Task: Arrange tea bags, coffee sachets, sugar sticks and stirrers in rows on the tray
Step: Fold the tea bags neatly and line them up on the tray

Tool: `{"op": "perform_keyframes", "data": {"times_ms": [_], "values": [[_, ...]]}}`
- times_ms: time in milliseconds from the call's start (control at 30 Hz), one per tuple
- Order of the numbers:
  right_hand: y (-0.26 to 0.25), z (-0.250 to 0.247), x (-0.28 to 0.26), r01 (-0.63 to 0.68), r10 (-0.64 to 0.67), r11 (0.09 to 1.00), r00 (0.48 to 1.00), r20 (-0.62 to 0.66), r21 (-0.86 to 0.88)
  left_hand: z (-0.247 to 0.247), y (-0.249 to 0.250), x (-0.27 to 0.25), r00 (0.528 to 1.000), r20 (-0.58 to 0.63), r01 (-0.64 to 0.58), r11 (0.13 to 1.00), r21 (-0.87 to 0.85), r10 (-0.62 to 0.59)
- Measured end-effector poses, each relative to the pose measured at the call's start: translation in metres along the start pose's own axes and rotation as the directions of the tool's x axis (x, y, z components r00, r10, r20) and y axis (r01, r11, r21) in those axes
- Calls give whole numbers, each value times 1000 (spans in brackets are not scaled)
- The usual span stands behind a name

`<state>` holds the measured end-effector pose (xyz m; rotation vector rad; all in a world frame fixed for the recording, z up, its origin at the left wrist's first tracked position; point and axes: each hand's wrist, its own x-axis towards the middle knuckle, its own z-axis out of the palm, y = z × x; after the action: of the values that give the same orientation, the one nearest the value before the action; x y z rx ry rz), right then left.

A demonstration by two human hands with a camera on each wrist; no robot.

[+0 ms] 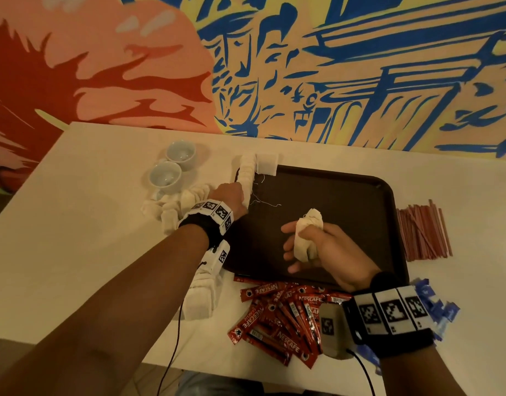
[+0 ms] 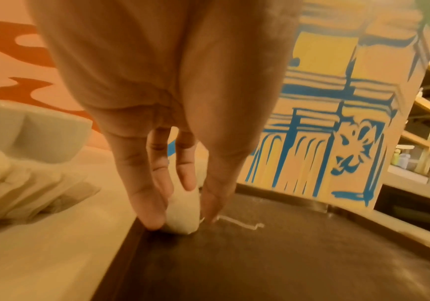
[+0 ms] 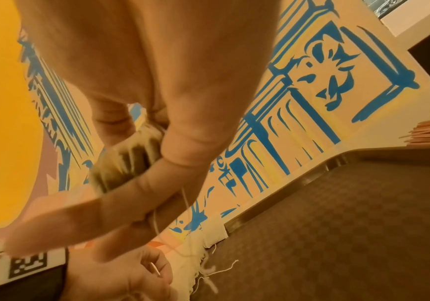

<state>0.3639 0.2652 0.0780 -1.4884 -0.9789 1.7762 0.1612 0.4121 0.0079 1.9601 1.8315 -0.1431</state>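
A dark brown tray (image 1: 331,192) lies on the white table. Along its left edge runs a row of white tea bags (image 1: 247,172), their strings trailing onto the tray. My left hand (image 1: 238,197) is at the near end of that row. In the left wrist view its fingers (image 2: 154,211) and thumb pinch a tea bag (image 2: 183,213) set on the tray's (image 2: 286,264) left rim. My right hand (image 1: 293,244) hovers over the tray's middle and grips a bundle of tea bags (image 1: 307,232), also seen as tea bags (image 3: 126,160) in the right wrist view.
Red coffee sachets (image 1: 280,315) lie heaped at the tray's near edge, blue sugar sticks (image 1: 436,307) beside my right wrist, pink stirrers (image 1: 423,232) right of the tray. Loose tea bags (image 1: 174,205) and two pale cups (image 1: 171,164) sit left of it. A painted wall stands behind.
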Motion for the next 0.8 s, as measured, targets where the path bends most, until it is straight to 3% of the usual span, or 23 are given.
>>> {"op": "perform_keyframes", "data": {"times_ms": [100,233,400,467,567,800], "values": [[0,2,-10,24,-28,994,999,30,102,-15,0,-26,995,-76,-69,995,-72,64],[2,9,-26,80,-93,984,993,78,160,-36,2,-82,973,-177,-202,912,-357,146],[7,9,-47,221,-233,966,969,84,136,-46,18,-165,955,-116,-259,571,-779,274],[8,8,-55,262,-274,954,959,74,144,-42,22,-188,938,-108,-269,497,-825,329],[8,7,-66,293,-305,943,951,56,159,-34,31,-207,926,-133,-296,460,-837,354],[3,-1,-80,400,-404,906,915,1,137,-24,57,-219,913,-232,-372,456,-808,334]]}}
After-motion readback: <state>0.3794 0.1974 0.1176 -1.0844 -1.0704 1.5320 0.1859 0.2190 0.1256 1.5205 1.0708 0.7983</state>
